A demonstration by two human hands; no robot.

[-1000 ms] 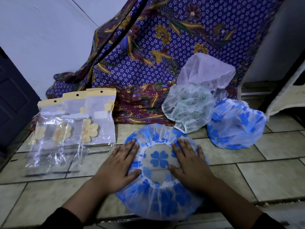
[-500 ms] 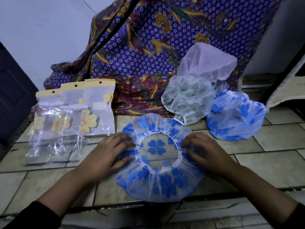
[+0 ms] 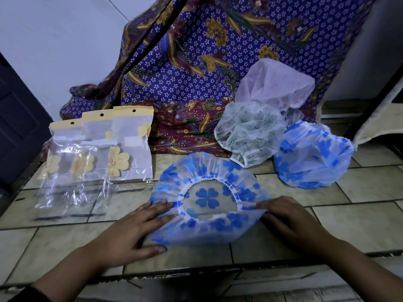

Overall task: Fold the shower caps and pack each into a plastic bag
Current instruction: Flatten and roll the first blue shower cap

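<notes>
Hands on a shower cap
left hand fingers flat on its left edge; right hand fingers curled, pinching its right edge

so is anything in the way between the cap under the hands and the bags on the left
Nothing visible. The left hand and right hand touch the cap, and only bare floor lies between it and the bags.

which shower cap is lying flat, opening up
The blue-flowered shower cap nearest the person; the white cap, green-leaf cap and second blue cap sit puffed up.
</notes>
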